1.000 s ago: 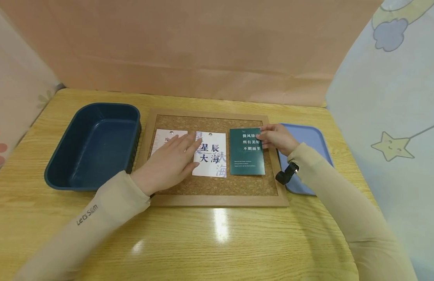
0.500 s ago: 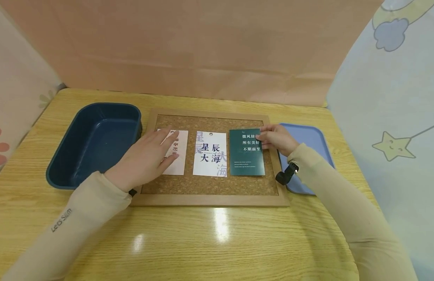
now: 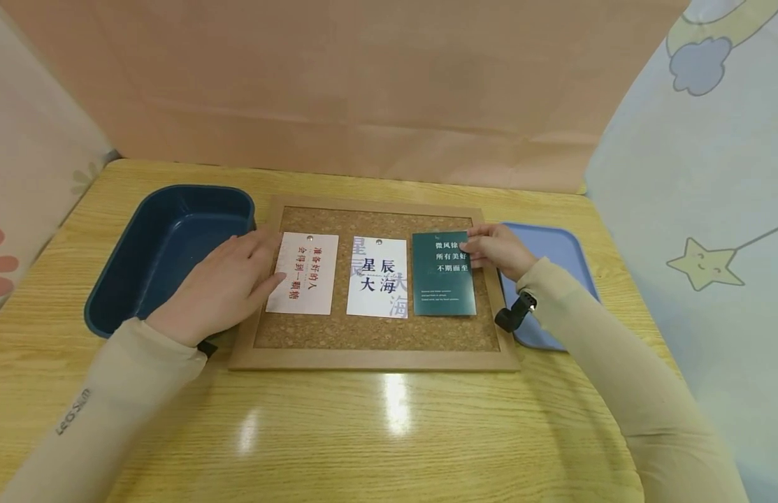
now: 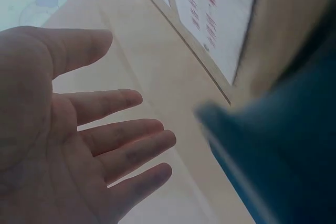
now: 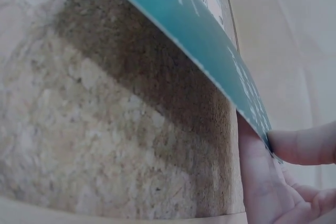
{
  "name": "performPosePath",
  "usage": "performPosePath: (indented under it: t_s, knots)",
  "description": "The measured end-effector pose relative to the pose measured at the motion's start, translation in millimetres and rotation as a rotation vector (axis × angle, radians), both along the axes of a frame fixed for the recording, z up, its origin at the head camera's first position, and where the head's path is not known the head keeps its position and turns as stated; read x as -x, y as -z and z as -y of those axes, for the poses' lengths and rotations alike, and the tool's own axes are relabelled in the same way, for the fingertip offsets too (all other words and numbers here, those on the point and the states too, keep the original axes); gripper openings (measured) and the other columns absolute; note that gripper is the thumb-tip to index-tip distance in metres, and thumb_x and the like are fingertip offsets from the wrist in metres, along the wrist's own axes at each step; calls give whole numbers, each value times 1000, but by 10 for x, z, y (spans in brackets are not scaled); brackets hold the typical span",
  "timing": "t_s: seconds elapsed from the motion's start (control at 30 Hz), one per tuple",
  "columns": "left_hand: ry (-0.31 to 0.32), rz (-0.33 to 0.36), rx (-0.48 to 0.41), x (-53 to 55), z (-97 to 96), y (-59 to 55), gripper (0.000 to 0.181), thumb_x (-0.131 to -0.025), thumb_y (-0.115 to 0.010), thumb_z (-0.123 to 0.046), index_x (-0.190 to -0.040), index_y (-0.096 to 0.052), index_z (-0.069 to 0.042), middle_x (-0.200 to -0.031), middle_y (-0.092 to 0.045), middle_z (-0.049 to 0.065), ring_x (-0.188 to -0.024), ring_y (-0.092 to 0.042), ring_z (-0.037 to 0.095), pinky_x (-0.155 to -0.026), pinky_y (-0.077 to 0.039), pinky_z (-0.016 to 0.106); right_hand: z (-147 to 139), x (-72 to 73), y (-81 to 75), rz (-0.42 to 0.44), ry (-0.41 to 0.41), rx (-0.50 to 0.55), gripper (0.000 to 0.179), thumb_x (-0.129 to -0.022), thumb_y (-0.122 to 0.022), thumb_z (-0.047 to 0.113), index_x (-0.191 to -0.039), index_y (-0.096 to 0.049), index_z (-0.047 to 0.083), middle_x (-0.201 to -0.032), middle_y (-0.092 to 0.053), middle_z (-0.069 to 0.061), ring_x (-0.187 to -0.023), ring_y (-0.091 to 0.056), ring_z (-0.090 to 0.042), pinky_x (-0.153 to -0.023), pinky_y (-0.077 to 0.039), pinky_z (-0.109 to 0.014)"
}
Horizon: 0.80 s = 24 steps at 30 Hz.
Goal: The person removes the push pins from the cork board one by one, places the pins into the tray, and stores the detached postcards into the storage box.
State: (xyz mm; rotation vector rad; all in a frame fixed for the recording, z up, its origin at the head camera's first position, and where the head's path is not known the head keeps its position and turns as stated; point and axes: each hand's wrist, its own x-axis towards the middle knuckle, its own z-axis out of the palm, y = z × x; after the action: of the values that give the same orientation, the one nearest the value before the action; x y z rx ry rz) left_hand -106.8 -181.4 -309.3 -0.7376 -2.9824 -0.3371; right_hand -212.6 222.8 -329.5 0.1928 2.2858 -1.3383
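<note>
A dark green card (image 3: 444, 279) with white lettering is pinched at its right edge by my right hand (image 3: 500, 248). In the right wrist view the green card (image 5: 210, 61) tilts up from the cork, its shadow below it. My left hand (image 3: 215, 286) is over the right side of the dark blue basin (image 3: 168, 265), its fingers spread and holding nothing in the left wrist view. On the cork board (image 3: 376, 337) lie a white card with red lettering (image 3: 303, 276) and a white card with blue lettering (image 3: 377, 279), each with a silver thumbtack at its top.
A light blue tray (image 3: 549, 248) sits at the board's right, partly under my right forearm. The board's wooden frame (image 3: 376, 360) lies near the middle of the wooden table (image 3: 389, 433). A peach backdrop (image 3: 351, 91) rises behind the table.
My left hand has moved left, off the white cards and toward the basin, uncovering the red-lettered card. My right hand and the green card have stayed in place.
</note>
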Motion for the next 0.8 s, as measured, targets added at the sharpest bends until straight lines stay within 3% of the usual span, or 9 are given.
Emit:
performPosePath:
  t_s: [0.13, 0.33, 0.6, 0.8]
  knots:
    - [-24, -18, 6, -13, 114, 9, 55, -95, -58, -22, -138, -44, 9, -142, -37, 37, -128, -40, 52, -106, -30, 61, -10, 7, -6, -6, -7, -5, 54, -96, -54, 11, -143, -33, -5, -104, -50, -7, -78, -53, -11, -75, -53, -21]
    - [-65, 27, 51, -19, 212, 21, 61, -97, -56, -29, -143, -38, 7, -144, -34, 37, -128, -40, 53, -107, -29, 61, -16, 6, -12, -11, -8, -6, 54, -96, -54, 12, -143, -33, -5, -106, -49, -7, -80, -53, -11, -75, -52, -20]
    - [-85, 7, 63, -45, 357, 33, 61, -96, -57, -27, -141, -38, 9, -142, -35, 39, -127, -40, 53, -104, -32, 63, -15, 4, -5, -17, -4, -4, 54, -95, -56, 13, -142, -35, -5, -102, -50, -5, -78, -52, -11, -75, -52, -21]
    - [-129, 39, 104, -67, 547, 31, 62, -96, -56, -28, -141, -38, 10, -141, -35, 40, -127, -39, 54, -103, -32, 64, -18, 9, -1, -25, -11, -16, 54, -95, -56, 13, -142, -34, -4, -102, -51, -5, -77, -53, -10, -75, -52, -20]
